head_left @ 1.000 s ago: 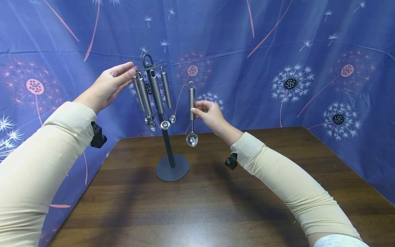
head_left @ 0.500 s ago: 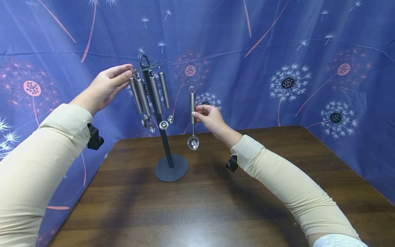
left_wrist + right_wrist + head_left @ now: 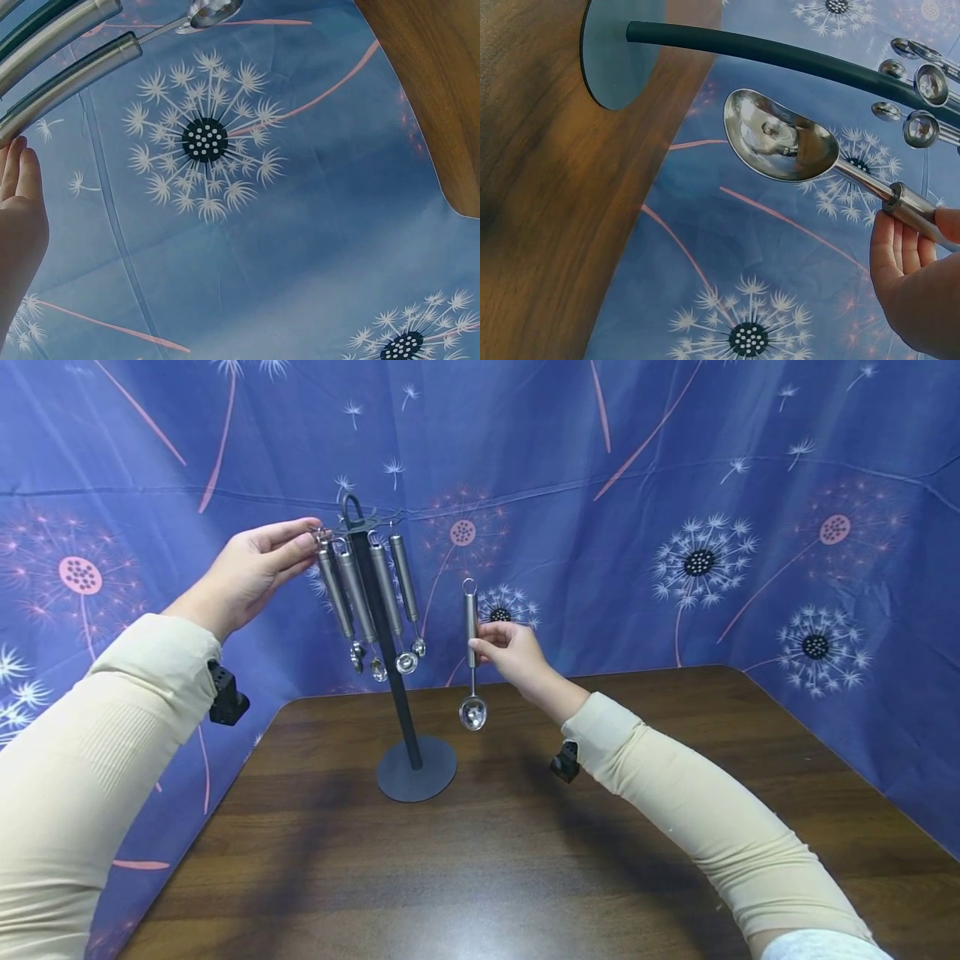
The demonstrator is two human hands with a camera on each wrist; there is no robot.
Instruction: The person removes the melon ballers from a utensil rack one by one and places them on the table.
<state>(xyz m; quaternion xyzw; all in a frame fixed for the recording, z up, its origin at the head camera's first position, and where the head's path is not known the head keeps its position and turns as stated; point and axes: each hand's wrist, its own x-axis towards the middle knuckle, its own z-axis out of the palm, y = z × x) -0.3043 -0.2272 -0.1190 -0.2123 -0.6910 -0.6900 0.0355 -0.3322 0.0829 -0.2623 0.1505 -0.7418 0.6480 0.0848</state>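
My right hand (image 3: 513,652) pinches a steel measuring spoon (image 3: 471,610) by its handle, ring up and bowl down, right of the stand and above the table. The spoon's oval bowl (image 3: 780,139) shows large in the right wrist view. A dark utensil stand (image 3: 405,710) has a round base and a hooked top, with several smaller measuring spoons (image 3: 356,593) hanging from it. At the stand's left side, my left hand (image 3: 251,564) pinches the outer end of a hook between thumb and fingers, by a spoon's top. The left wrist view shows only its fingers (image 3: 28,176) near a handle.
The stand's round base (image 3: 416,781) rests on a brown wooden table (image 3: 465,877), near the back edge. Behind the table hangs a blue cloth (image 3: 570,552) with a dandelion print.
The rack's top has turned slightly, and the hanging spoons have shifted and swung a little. My right hand has lowered slightly with the spoon. The left hand stays at the rack.
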